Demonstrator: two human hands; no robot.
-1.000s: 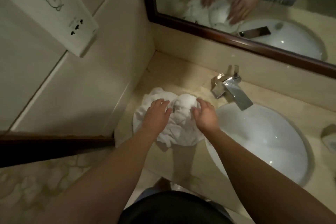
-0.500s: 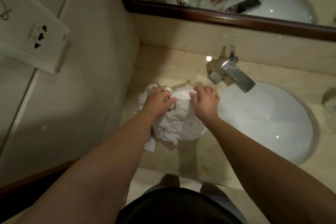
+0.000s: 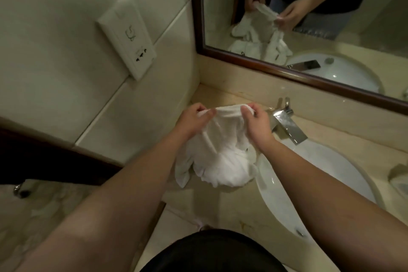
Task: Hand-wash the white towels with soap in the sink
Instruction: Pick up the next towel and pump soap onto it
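While we pinch a white towel (image 3: 220, 150) by its top edge, left hand (image 3: 194, 121) and right hand (image 3: 257, 125) spread it above the bench (image 3: 242, 212), beside the sink (image 3: 320, 174) (seemingly dry), probably to separate it for washing.

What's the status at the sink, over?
Left hand and right hand pinch white towel by its top edge. Towel beside basin, not in. Faucet clear.

No words, brands or numbers can be read. The white wall plate (image 3: 127, 36) left of the mirror bears an outline pictogram too blurred to identify, and above its socket holes a short line of small print too blurred to read
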